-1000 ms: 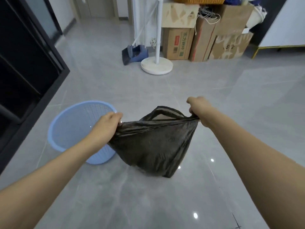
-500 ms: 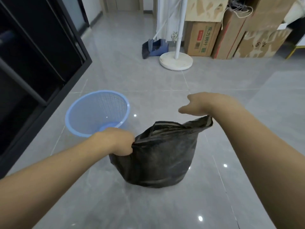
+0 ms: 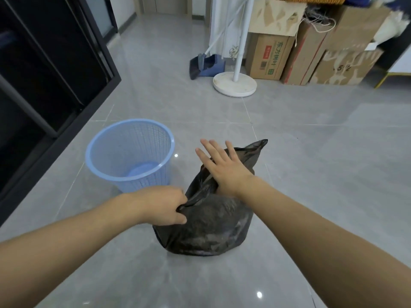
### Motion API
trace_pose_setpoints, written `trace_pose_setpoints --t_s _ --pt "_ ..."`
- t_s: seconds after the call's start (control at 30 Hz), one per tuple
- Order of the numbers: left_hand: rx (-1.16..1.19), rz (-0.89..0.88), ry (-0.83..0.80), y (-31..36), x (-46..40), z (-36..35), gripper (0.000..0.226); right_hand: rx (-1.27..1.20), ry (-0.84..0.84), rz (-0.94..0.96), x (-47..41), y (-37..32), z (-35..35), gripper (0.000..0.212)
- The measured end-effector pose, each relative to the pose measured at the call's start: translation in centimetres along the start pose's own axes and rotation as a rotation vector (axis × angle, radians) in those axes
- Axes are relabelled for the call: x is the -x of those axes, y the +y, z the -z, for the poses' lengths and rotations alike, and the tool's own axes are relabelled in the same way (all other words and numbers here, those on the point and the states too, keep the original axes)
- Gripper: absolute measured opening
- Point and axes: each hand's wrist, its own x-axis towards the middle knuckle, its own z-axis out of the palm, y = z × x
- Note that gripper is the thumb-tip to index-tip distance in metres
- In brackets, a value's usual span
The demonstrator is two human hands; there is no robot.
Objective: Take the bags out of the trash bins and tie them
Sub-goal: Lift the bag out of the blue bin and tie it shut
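Currently, the black bag [image 3: 206, 223] sits on the floor at lower centre, out of the blue bin [image 3: 130, 155], untied. Your left hand [image 3: 162, 205] clenches its rim; your right hand [image 3: 224, 167] lies open-fingered on top.

A dark, translucent plastic trash bag [image 3: 206, 230] sat bulging on the grey tiled floor [image 3: 311, 163], untied, one corner sticking up; just left stood an upright light-blue mesh plastic bin [image 3: 130, 155]

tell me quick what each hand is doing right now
Left hand: closed, pinching the black trash bag at its rim.
Right hand: open, fingers spread, lying flat on the bag's top.
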Motion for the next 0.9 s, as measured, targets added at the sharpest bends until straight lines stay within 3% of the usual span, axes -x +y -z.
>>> trace_pose_setpoints --t_s 0.07,0.17,0.23,0.37,0.5,0.6,0.67,0.77,0.83,0.9 --pt "-0.045 -0.042 0.051 -0.4 0.6 -1.0 0.024 0.003 -0.015 0.092 -0.8 -0.2 -0.2 0.058" --pt "-0.086 -0.035 0.177 -1.1 1.1 -2.4 0.016 -0.039 -0.195 0.088 -1.4 -0.6 -0.1 0.01" --pt "-0.044 0.092 0.18 -1.8 1.4 -3.1 0.014 -0.148 -0.317 0.021 -1.5 -0.9 0.1 0.012" --pt "0.0 0.286 -0.049 -2.8 1.4 -3.6 0.003 -0.233 -0.441 -0.029 -2.2 -1.7 0.3 0.025" --pt "-0.012 0.392 -0.042 -3.0 1.2 -3.5 0.053 -0.121 -0.419 -0.031 -2.9 -3.0 1.4 0.056" --pt "0.064 0.352 0.079 -2.2 -0.3 -3.6 0.09 0.078 -0.416 -0.048 -2.9 -4.0 2.2 0.043" --pt "0.191 0.319 0.091 -1.2 -1.4 -4.3 0.087 0.174 -0.485 -0.115 -2.7 -4.5 2.3 0.03" --pt "0.353 0.379 -0.032 -0.5 -2.3 -5.9 0.069 0.25 -0.582 -0.244 -2.1 -4.6 1.9 0.039" --pt "0.34 0.428 -0.086 -0.4 -2.3 -6.7 0.053 0.296 -0.63 -0.325 -1.5 -4.2 1.8 0.037" --pt "0.293 0.444 -0.06 -0.3 -2.2 -7.2 0.034 0.305 -0.717 -0.367 -0.9 -3.7 1.3 0.019"
